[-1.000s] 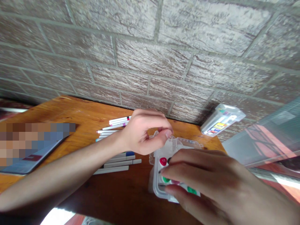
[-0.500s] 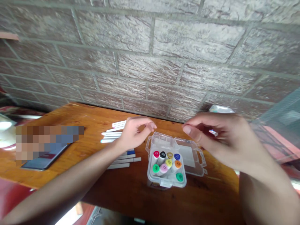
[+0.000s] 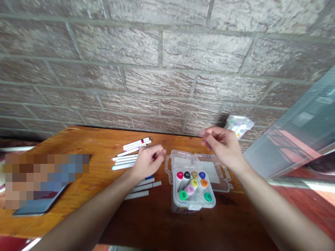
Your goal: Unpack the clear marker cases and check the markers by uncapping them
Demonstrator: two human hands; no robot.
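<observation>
My left hand (image 3: 148, 161) hovers over the loose white markers (image 3: 125, 159), its fingers curled and closed with nothing visible in them. My right hand (image 3: 222, 144) is up behind the marker case, thumb and fingertips drawn together in a pinch, and I see nothing between them. Between and below the hands stands a clear plastic case (image 3: 193, 204) with its lid (image 3: 221, 177) folded back. Several markers stand in it, their numbered caps red, black, ochre, blue, yellow, orange, pink and green, such as the yellow cap (image 3: 194, 183). My left hand and forearm cover part of the loose markers.
A second clear case (image 3: 239, 125) stands by the brick wall (image 3: 157, 80) at the back right. A phone (image 3: 39, 202) lies on the left of the wooden table (image 3: 86, 143), partly under a blurred patch. A glassy panel (image 3: 288, 122) rises at the right.
My right hand has drawn away to the back, off the case's lid side. My left hand has shifted slightly down and left, fingers more curled. The view has turned a little.
</observation>
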